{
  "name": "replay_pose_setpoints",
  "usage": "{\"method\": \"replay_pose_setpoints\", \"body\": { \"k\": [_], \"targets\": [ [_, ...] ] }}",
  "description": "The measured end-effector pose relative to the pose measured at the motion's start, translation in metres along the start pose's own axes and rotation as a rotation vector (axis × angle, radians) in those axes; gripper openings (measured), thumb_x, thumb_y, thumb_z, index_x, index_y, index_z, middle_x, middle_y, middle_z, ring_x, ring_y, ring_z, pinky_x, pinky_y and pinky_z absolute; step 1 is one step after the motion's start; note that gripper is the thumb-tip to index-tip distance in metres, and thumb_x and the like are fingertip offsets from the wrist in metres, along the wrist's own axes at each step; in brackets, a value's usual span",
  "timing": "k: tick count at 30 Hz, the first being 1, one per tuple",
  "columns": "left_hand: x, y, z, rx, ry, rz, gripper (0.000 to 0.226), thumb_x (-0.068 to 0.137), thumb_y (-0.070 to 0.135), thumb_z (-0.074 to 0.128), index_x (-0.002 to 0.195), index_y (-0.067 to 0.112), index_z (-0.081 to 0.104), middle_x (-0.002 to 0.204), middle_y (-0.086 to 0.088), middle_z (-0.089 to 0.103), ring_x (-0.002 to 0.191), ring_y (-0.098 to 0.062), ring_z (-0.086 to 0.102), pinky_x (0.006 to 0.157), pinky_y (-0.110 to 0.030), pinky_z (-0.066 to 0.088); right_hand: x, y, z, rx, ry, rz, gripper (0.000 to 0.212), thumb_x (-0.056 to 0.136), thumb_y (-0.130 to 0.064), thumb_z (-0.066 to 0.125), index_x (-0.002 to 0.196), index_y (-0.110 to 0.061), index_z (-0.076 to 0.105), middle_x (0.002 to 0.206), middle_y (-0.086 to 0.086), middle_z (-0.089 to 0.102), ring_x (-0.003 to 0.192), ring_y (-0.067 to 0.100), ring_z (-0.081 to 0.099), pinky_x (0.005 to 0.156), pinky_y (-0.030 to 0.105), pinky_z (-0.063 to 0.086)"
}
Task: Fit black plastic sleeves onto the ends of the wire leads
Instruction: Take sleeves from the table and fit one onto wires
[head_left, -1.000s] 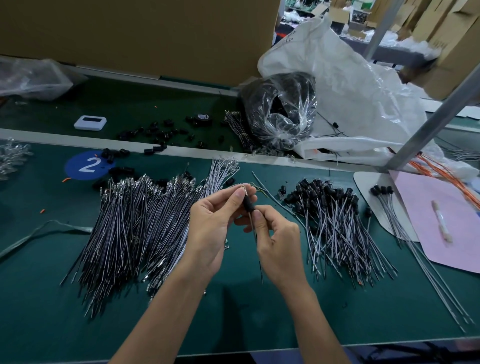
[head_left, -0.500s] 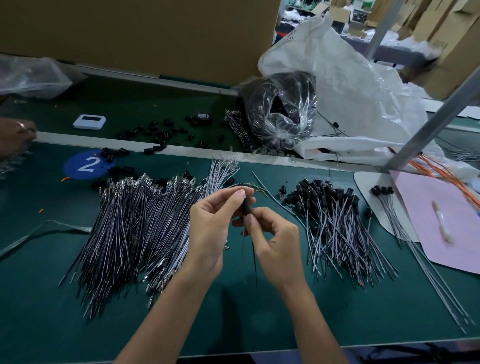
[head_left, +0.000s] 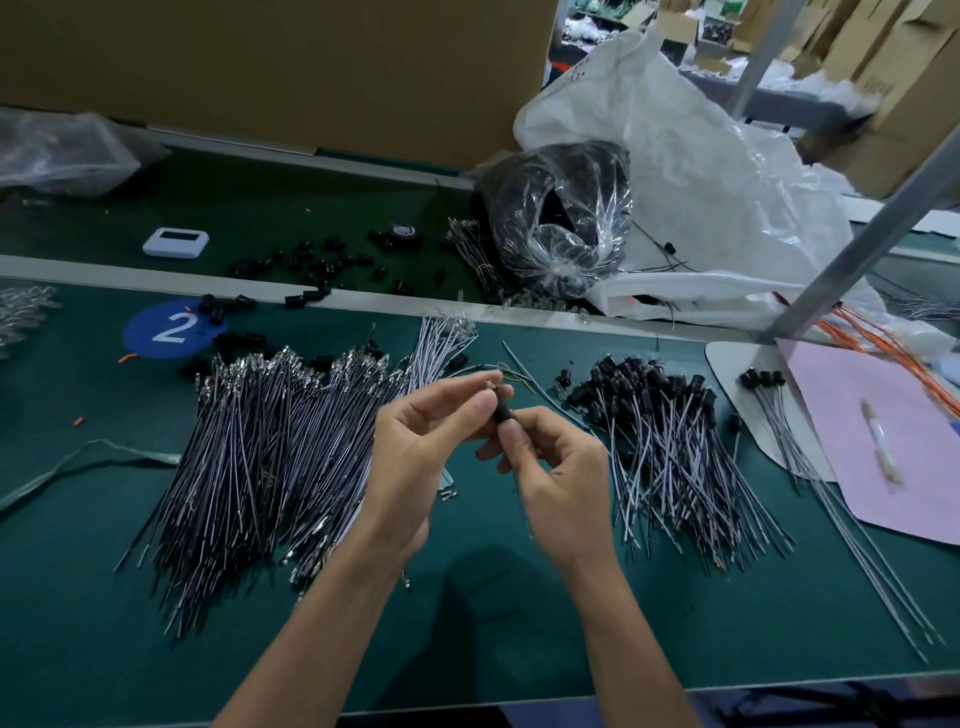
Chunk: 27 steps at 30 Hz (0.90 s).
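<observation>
On the left of the green table top (head_left: 78, 597): round blue sticker with a white 2 (head_left: 174, 330). Next to that, big heap of thin dark wire leads with bare shiny tips (head_left: 249, 457). In the middle, up off the table: left hand (head_left: 415, 457), fingers pinched on the shiny tip of one thin wire lead (head_left: 492, 386). Touching it, right hand (head_left: 563, 467), thumb and finger squeezed on a small black plastic sleeve (head_left: 503, 414) around that lead, just under the tip. Further right, heap of wire leads with black sleeves on their ends (head_left: 670, 441). Then a pink paper sheet (head_left: 883, 493).
</observation>
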<state>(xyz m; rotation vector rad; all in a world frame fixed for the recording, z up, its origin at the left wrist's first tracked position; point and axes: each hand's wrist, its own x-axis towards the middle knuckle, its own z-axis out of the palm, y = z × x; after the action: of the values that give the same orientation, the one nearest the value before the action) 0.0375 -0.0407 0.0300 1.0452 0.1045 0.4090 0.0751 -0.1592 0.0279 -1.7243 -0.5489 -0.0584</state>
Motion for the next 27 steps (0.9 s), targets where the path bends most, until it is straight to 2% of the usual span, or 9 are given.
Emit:
{"method": "replay_pose_setpoints", "body": {
  "k": [2, 5, 8, 11, 14, 16, 20, 24, 27],
  "targets": [
    [-0.004, -0.005, 0.004, 0.004, -0.019, -0.035, 0.030, 0.076, 0.016, 0.081, 0.105, 0.017, 0.075, 0.103, -0.012, 0.075, 0.097, -0.021, 0.071, 0.077, -0.023, 0.055, 0.002, 0.001, 0.002, 0.031, 0.038, 0.008, 0.023, 0.093, -0.001, 0.061, 0.083, -0.020, 0.070, 0.072, -0.010, 0.071, 0.062, 0.007, 0.064, 0.060, 0.018, 0.049],
    [-0.009, -0.011, 0.011, 0.029, 0.034, -0.036, 0.026, 0.071, 0.011, 0.073, 0.097, 0.011, 0.075, 0.097, -0.007, 0.076, 0.090, -0.013, 0.071, 0.075, -0.018, 0.054, 0.000, 0.003, 0.004, 0.031, 0.055, -0.004, 0.028, 0.090, 0.003, 0.061, 0.083, -0.022, 0.069, 0.067, -0.014, 0.066, 0.059, 0.004, 0.060, 0.059, 0.014, 0.046],
    [-0.011, -0.012, 0.014, 0.029, 0.054, -0.002, 0.023, 0.072, 0.014, 0.070, 0.095, 0.011, 0.075, 0.095, -0.005, 0.077, 0.087, -0.011, 0.071, 0.071, -0.019, 0.055, -0.006, 0.006, 0.006, 0.054, 0.044, -0.009, 0.023, 0.091, 0.000, 0.060, 0.081, -0.019, 0.068, 0.065, -0.012, 0.065, 0.060, 0.005, 0.060, 0.061, 0.015, 0.047],
    [-0.015, -0.011, 0.015, 0.019, 0.068, 0.028, 0.021, 0.071, 0.015, 0.069, 0.090, 0.018, 0.080, 0.094, -0.004, 0.077, 0.087, -0.013, 0.072, 0.074, -0.023, 0.056, -0.009, 0.006, 0.008, 0.085, 0.060, -0.023, 0.019, 0.091, 0.000, 0.061, 0.082, -0.015, 0.068, 0.066, -0.007, 0.065, 0.061, 0.008, 0.061, 0.063, 0.018, 0.048],
    [-0.017, -0.009, 0.017, 0.017, 0.070, 0.071, 0.025, 0.071, 0.017, 0.070, 0.092, 0.027, 0.080, 0.093, -0.001, 0.077, 0.087, -0.012, 0.072, 0.075, -0.023, 0.056, -0.012, 0.005, 0.010, 0.116, 0.077, -0.034, 0.014, 0.091, -0.009, 0.062, 0.078, -0.011, 0.067, 0.065, -0.006, 0.065, 0.060, 0.008, 0.061, 0.063, 0.020, 0.049],
    [-0.019, -0.007, 0.016, 0.032, 0.057, 0.101, 0.023, 0.072, 0.019, 0.072, 0.091, 0.030, 0.080, 0.093, 0.000, 0.077, 0.087, -0.011, 0.072, 0.072, -0.022, 0.055, -0.015, 0.004, 0.011, 0.123, 0.071, -0.051, 0.015, 0.091, -0.014, 0.061, 0.077, -0.011, 0.066, 0.063, -0.009, 0.064, 0.059, 0.007, 0.060, 0.062, 0.019, 0.048],
    [-0.022, -0.004, 0.016, 0.032, 0.016, 0.118, 0.021, 0.072, 0.024, 0.073, 0.090, 0.032, 0.080, 0.093, 0.000, 0.077, 0.085, -0.012, 0.072, 0.067, -0.022, 0.054, -0.019, 0.004, 0.011, 0.169, 0.055, -0.068, 0.017, 0.091, -0.009, 0.059, 0.076, -0.015, 0.065, 0.064, -0.012, 0.064, 0.058, 0.006, 0.059, 0.062, 0.018, 0.048],
    [-0.020, -0.005, 0.017, 0.016, 0.047, 0.073, 0.020, 0.069, 0.027, 0.077, 0.089, 0.029, 0.080, 0.091, -0.003, 0.077, 0.079, -0.013, 0.071, 0.059, -0.020, 0.051, -0.022, 0.007, 0.010, 0.158, 0.051, -0.047, 0.015, 0.090, -0.006, 0.059, 0.078, -0.012, 0.066, 0.064, -0.008, 0.066, 0.058, 0.010, 0.061, 0.062, 0.022, 0.051],
    [-0.017, -0.010, 0.018, -0.007, 0.102, 0.018, 0.024, 0.066, 0.032, 0.076, 0.089, 0.026, 0.080, 0.087, -0.007, 0.077, 0.065, -0.012, 0.064, 0.047, -0.018, 0.044, -0.022, 0.011, 0.011, 0.156, 0.054, -0.013, 0.014, 0.089, -0.008, 0.058, 0.079, -0.009, 0.067, 0.064, 0.000, 0.066, 0.058, 0.014, 0.061, 0.061, 0.027, 0.051]
  ]
}}
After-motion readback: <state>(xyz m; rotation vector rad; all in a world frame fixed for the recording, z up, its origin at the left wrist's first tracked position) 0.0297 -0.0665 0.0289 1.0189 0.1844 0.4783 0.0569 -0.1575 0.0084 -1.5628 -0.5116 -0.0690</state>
